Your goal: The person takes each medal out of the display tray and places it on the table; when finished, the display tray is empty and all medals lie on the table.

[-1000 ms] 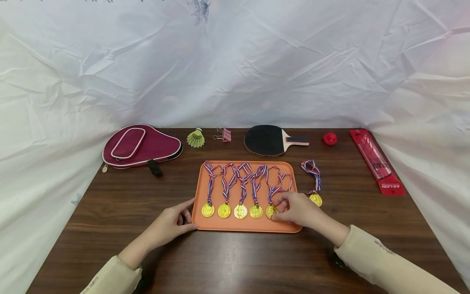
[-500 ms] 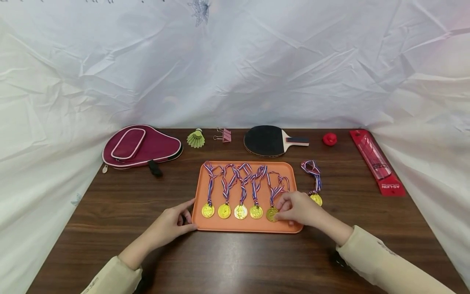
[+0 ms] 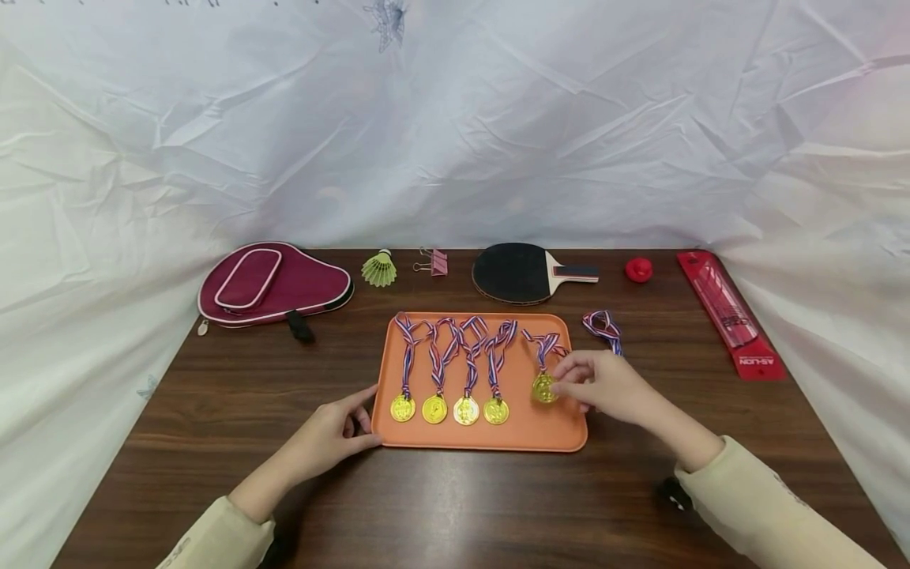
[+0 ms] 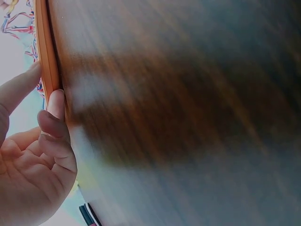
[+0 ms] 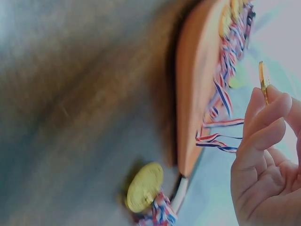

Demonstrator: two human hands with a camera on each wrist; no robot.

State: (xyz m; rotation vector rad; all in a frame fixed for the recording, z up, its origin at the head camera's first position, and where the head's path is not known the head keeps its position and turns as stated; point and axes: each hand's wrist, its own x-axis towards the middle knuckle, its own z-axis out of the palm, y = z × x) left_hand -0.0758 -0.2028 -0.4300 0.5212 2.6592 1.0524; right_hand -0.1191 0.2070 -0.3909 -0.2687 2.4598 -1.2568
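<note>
An orange tray (image 3: pixel 469 436) lies on the table with gold medals on striped ribbons in a row on it. My left hand (image 3: pixel 337 431) rests against the tray's left edge, thumb at the near corner and index finger farther up; the left wrist view shows the fingertips touching the tray's side. With thumb and fingers, my right hand (image 3: pixel 604 386) pinches a gold medal (image 3: pixel 543 388) above the right part of the tray. In the right wrist view this medal (image 5: pixel 263 79) is edge-on, raised off the tray, its ribbon trailing down.
Right of the tray lies another medal (image 5: pixel 145 187), partly hidden by my right hand in the head view. Along the back are a maroon paddle case (image 3: pixel 306 278), shuttlecock (image 3: pixel 380 269), pink binder clip (image 3: pixel 438 261), table tennis paddle (image 3: pixel 513 273), red object (image 3: pixel 638 269) and red package (image 3: pixel 731 316).
My right hand has lifted the rightmost medal from the row and moved it right and away from me, its ribbon bunching along. My left hand and the tray have stayed in place.
</note>
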